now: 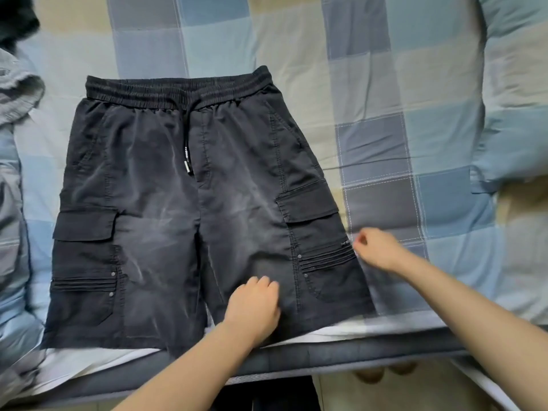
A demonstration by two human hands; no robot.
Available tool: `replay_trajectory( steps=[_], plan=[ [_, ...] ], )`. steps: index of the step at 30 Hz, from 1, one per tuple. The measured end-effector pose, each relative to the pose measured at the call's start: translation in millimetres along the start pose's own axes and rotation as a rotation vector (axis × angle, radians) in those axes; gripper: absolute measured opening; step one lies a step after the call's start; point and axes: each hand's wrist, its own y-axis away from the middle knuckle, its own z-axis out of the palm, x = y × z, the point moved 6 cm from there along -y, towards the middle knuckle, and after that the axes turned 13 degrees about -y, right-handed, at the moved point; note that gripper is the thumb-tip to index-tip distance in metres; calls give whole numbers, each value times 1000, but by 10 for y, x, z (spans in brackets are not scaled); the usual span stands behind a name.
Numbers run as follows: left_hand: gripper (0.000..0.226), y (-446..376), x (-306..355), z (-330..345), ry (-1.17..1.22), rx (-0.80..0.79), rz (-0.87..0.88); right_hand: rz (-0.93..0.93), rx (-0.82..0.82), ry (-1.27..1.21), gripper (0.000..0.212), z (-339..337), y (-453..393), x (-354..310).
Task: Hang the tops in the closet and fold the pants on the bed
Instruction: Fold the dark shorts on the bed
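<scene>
Black cargo shorts lie flat on the checked blue bed sheet, waistband far from me, legs toward the bed's near edge. My left hand sits on the right leg near its inner hem, fingers curled into the fabric. My right hand is at the outer side seam of the same leg, just below the cargo pocket, thumb and fingers curled together at the fabric's edge.
A grey crumpled garment lies at the left edge of the bed, and something dark sits at the top left. A light blue folded quilt fills the right side. The mattress edge runs just below the shorts' hems.
</scene>
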Motion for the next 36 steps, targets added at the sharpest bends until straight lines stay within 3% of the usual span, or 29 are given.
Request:
replay_trajectory(
  steps=[3,7,12,17,21,26,30,33,34,36],
  plan=[
    [47,-496,230,-483,96,202,86,-66,142,-196,27,-393,-382,-478],
    [65,-1049,628,-778,54,170,197,-103,98,-554,11,-645,-802,-1058],
    [42,-1372,862,-748,150,-6,99,-30,-4,-724,11,-589,-1060,-1408],
    [24,-1107,662,-824,556,298,50,5,21,-803,21,-558,-1111,-1463],
    [31,-695,250,-737,802,397,68,13,3,-960,20,-584,-1026,-1677],
    [34,-215,-336,-456,1106,299,59,-12,55,-989,18,-607,-953,-2205],
    [72,238,-981,-239,1521,305,87,-112,186,-908,16,-513,-802,-2735],
    [89,613,-1680,84,1653,282,-11,-234,275,-877,8,-296,-611,-3299],
    [86,686,-1833,170,1628,291,-65,-258,291,-868,3,-246,-565,-3420],
    [60,913,-2260,433,1511,318,-205,-289,299,-849,14,-3,-486,-3785]
  ],
)
